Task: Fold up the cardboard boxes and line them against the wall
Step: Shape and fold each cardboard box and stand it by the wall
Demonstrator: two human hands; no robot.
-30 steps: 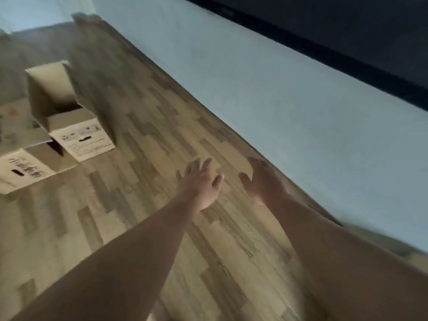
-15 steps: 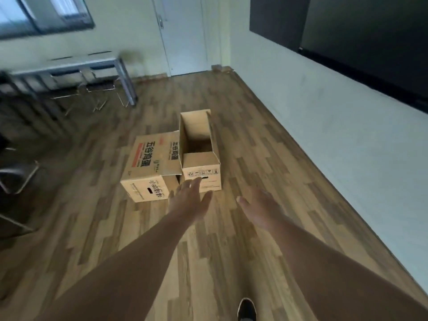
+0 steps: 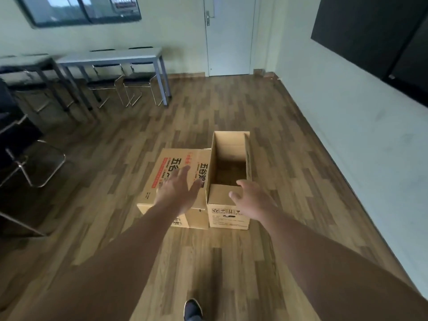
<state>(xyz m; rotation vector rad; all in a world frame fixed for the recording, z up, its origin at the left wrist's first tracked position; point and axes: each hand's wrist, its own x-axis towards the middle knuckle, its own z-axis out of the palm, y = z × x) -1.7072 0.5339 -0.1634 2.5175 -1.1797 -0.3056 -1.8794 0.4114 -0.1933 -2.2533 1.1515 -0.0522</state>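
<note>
Two brown cardboard boxes stand side by side on the wooden floor. The left box (image 3: 171, 163) has its printed flaps folded over the top, with red and black lettering. The right box (image 3: 229, 158) is open at the top and shows its dark inside. My left hand (image 3: 178, 188) is stretched out with straight fingers in front of the left box's top. My right hand (image 3: 252, 200) reaches forward, fingers relaxed, in front of the open box's near rim. Neither hand holds anything. The pale wall (image 3: 361, 126) runs along the right side.
A grey table (image 3: 111, 56) with several metal-legged chairs (image 3: 136, 86) stands at the back left. More dark chairs (image 3: 27, 156) line the left edge. A white door (image 3: 229, 35) is at the far end. My shoe (image 3: 192, 309) shows at the bottom.
My view has swung from the wall and floor round to the boxes. The boxes are nearer and centred now, and both hands reach over them.
</note>
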